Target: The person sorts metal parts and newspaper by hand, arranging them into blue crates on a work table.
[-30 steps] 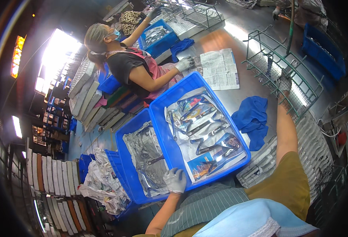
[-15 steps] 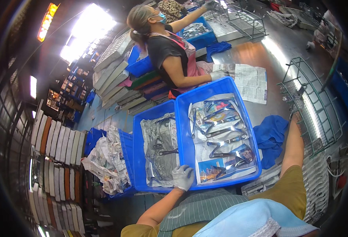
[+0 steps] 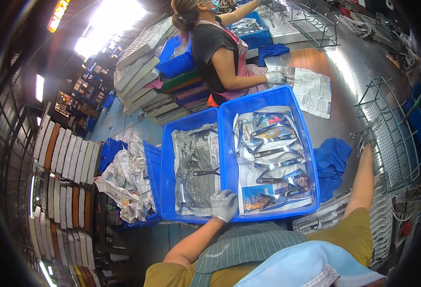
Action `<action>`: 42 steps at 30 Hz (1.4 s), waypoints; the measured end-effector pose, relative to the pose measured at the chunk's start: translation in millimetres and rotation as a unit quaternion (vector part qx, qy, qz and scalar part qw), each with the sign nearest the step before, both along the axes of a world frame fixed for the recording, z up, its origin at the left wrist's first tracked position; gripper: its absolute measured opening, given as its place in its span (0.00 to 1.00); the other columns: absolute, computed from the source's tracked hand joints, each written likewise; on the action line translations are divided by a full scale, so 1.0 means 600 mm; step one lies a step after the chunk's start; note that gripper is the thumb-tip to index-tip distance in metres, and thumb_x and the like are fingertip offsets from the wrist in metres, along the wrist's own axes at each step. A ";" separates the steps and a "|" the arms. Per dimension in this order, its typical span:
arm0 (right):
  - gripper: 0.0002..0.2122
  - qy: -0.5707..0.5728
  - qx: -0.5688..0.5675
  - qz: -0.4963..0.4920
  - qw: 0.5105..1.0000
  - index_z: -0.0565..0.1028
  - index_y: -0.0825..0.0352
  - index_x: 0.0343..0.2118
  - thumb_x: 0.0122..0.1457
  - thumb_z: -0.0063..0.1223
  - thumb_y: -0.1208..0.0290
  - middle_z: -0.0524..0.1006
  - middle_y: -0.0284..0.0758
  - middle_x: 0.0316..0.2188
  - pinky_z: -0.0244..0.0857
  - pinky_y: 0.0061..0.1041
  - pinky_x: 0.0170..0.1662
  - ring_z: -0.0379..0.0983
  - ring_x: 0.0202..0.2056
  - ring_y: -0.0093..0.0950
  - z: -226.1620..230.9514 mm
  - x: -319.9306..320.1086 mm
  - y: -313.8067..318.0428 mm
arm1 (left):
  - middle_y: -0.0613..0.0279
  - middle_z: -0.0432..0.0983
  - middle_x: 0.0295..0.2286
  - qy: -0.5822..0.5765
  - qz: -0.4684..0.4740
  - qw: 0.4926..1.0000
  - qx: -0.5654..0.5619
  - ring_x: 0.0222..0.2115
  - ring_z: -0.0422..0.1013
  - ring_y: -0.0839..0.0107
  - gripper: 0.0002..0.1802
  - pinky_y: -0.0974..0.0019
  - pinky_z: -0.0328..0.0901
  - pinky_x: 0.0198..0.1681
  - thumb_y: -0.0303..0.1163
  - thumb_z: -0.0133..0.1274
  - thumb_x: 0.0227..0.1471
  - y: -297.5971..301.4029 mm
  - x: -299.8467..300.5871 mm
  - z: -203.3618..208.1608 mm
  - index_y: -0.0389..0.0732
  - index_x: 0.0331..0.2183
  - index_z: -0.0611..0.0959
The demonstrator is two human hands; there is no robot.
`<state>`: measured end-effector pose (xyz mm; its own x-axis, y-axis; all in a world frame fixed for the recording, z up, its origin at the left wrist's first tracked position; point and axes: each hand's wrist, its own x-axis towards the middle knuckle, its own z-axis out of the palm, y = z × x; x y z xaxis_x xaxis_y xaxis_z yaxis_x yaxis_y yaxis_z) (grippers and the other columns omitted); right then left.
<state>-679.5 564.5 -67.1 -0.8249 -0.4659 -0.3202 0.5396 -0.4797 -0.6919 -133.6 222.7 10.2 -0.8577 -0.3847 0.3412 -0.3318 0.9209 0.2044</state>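
My left hand (image 3: 224,205), in a grey-white glove, has its fingers curled at the front corner where two blue bins meet, gripping the rim. The right bin (image 3: 316,184) holds several shiny, bent metal parts with long arms (image 3: 272,152), laid on printed newspaper. In the left bin (image 3: 165,158), a few similar metal parts (image 3: 205,172) lie on crumpled newspaper. My right arm reaches far right to a green wire basket (image 3: 387,136). There my right hand (image 3: 366,142) is small and partly hidden beside the basket's mesh, so its fingers cannot be made out.
A co-worker (image 3: 225,57) stands beyond the bins, one gloved hand near newspaper (image 3: 308,93) on the metal table. A blue cloth (image 3: 332,162) lies right of the bins. Crumpled paper (image 3: 129,182) fills a bin at left. Stacked trays (image 3: 138,81) stand behind; another wire basket (image 3: 313,28) is farther off.
The view has shifted slightly. My right hand has moved a little along the green wire basket, which sits farther right in view. My left hand stays at the bins' corner.
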 end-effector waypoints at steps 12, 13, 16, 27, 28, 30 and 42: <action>0.12 -0.066 -0.004 0.139 0.988 0.72 0.65 0.31 0.58 0.46 0.60 0.69 0.27 0.16 0.66 0.19 0.19 0.71 0.19 0.21 0.224 0.456 -0.179 | 0.63 0.72 0.32 0.039 0.031 0.994 0.094 0.37 0.67 0.60 0.09 0.57 0.58 0.40 0.34 0.59 0.38 0.007 -0.014 0.003 0.47 0.28 0.80; 0.12 -0.070 0.042 0.127 0.989 0.73 0.67 0.35 0.58 0.45 0.62 0.72 0.30 0.22 0.68 0.21 0.24 0.74 0.25 0.22 0.221 0.477 -0.197 | 0.62 0.72 0.32 0.079 0.032 0.989 0.118 0.38 0.67 0.60 0.11 0.57 0.58 0.41 0.34 0.60 0.37 0.008 -0.015 0.000 0.46 0.29 0.80; 0.17 0.056 0.020 0.245 0.968 0.68 0.72 0.47 0.59 0.42 0.65 0.72 0.36 0.36 0.64 0.21 0.34 0.69 0.34 0.24 0.218 0.555 -0.270 | 0.57 0.72 0.38 0.121 -0.039 0.963 0.238 0.41 0.67 0.59 0.28 0.59 0.58 0.47 0.33 0.61 0.36 0.019 -0.044 0.092 0.41 0.43 0.74; 0.23 0.140 0.186 0.461 0.857 0.75 0.66 0.28 0.57 0.42 0.47 0.67 0.26 0.16 0.52 0.17 0.22 0.61 0.19 0.17 0.290 0.773 -0.576 | 0.61 0.74 0.37 0.236 0.140 0.729 0.627 0.37 0.69 0.74 0.23 0.72 0.62 0.43 0.35 0.53 0.51 -0.117 0.124 0.141 0.35 0.48 0.72; 0.23 0.178 0.161 0.435 0.868 0.75 0.66 0.30 0.58 0.40 0.48 0.67 0.27 0.19 0.52 0.16 0.27 0.62 0.24 0.17 0.276 0.778 -0.588 | 0.59 0.75 0.37 0.201 0.229 0.753 0.584 0.37 0.69 0.71 0.23 0.69 0.62 0.43 0.38 0.54 0.51 -0.148 0.149 0.127 0.34 0.45 0.74; 0.21 0.286 0.165 0.419 0.845 0.74 0.67 0.32 0.59 0.38 0.50 0.68 0.30 0.24 0.55 0.18 0.35 0.61 0.28 0.19 0.241 0.779 -0.618 | 0.60 0.75 0.34 0.205 0.276 0.764 0.546 0.34 0.69 0.75 0.23 0.73 0.63 0.40 0.38 0.54 0.50 -0.199 0.206 0.111 0.32 0.44 0.75; 0.19 0.149 0.177 0.245 0.942 0.74 0.60 0.40 0.57 0.46 0.49 0.65 0.24 0.21 0.48 0.14 0.23 0.55 0.21 0.14 0.221 0.819 -0.670 | 0.53 0.77 0.30 -0.213 0.069 0.947 0.232 0.33 0.73 0.57 0.16 0.58 0.65 0.38 0.40 0.48 0.45 -0.309 0.192 0.027 0.47 0.37 0.80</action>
<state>-188.0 162.6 65.4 -0.6170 -0.7210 -0.3154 0.3928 0.0651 -0.9173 -18.2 37.3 26.1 -0.8101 -0.5268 -0.2574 -0.5857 0.7068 0.3967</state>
